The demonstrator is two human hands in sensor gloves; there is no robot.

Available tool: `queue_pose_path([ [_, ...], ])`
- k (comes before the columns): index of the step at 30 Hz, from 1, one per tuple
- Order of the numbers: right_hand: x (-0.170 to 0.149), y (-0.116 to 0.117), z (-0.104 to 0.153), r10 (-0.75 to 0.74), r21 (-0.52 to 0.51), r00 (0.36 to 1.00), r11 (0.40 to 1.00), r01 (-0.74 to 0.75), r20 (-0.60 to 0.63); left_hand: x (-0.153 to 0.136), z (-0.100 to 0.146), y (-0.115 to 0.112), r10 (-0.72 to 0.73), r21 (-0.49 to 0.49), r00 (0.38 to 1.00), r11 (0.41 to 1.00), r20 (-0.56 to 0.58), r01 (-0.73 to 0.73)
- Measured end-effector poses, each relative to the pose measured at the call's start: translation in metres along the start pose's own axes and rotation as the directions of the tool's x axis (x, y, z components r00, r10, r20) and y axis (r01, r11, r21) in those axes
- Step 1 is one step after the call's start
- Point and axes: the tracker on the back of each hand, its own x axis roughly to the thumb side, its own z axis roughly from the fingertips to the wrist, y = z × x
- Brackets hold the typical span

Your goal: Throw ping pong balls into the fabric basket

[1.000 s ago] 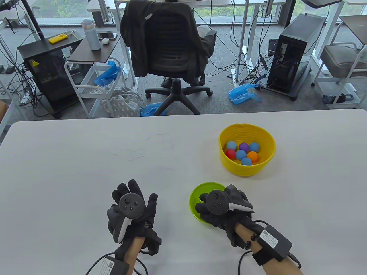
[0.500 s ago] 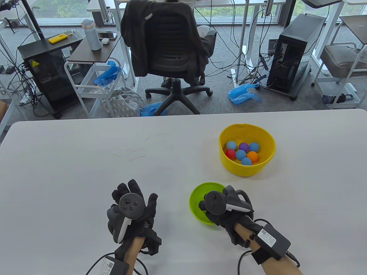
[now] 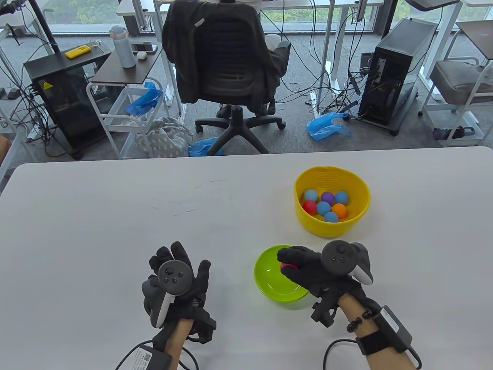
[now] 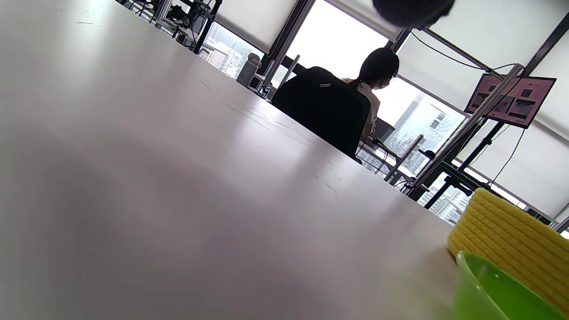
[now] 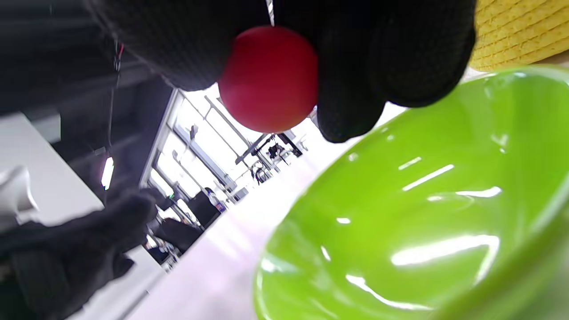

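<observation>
Red is the ping pong ball [image 3: 289,266] that your right hand [image 3: 308,269] pinches between the fingertips [image 5: 355,89], just above the green bowl [image 3: 269,287] in the lower middle of the table view. In the right wrist view the ball sits in the upper centre, with gloved fingers curled on both its sides and the shiny bowl under it, which looks empty in the part you can see. Your left hand [image 3: 177,281] lies in the lower left of the table view, on the white table [image 3: 96,231], fingers spread and relaxed, holding nothing.

I judge the ball to be very light, stiff and smooth, so it can slip out easily from the glove fabric, and it will bounce if it lands hard. Hold it across its widest part with thumb and two fingers, with a soft pressure only; a strong squeeze may shoot it sideways. A ball has no long axis and points nowhere, so its turning in your grip does not matter; only the direction of your throw matters.

The yellow fabric basket [image 3: 332,175] stands in the right centre of the table view, up and to the right from the bowl, near it but apart. It already keeps several balls [image 3: 326,205]: blue, purple, red and orange. Its woven wall looks soft, so a gentle arc should stay inside
</observation>
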Motion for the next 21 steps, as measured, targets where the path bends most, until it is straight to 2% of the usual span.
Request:
queue_pose_path([
  [4, -0.013, -0.025, 0.008, -0.227, -0.104, 0.974, 0.969, 0.225, -0.008, 0.0, 0.0, -0.001, -0.004, -0.004, 1.0, 1.0, -0.002, 0.004],
  [10, -0.038, -0.049, 0.017, -0.494, -0.248, 0.869, 0.845, 0.474, -0.02, 0.0, 0.0, -0.001, -0.007, -0.004, 1.0, 1.0, -0.006, 0.007],
  [16, -0.073, -0.065, 0.026, -0.696, -0.413, 0.716, 0.668, 0.618, -0.055, 0.001, 0.0, -0.001, -0.009, -0.007, 1.0, 1.0, -0.007, 0.009],
  [21, -0.09, -0.075, 0.027, -0.75, -0.468, 0.658, 0.608, 0.642, -0.072, 0.0, 0.0, -0.001, -0.007, -0.008, 1.0, 1.0, -0.01, 0.007],
])
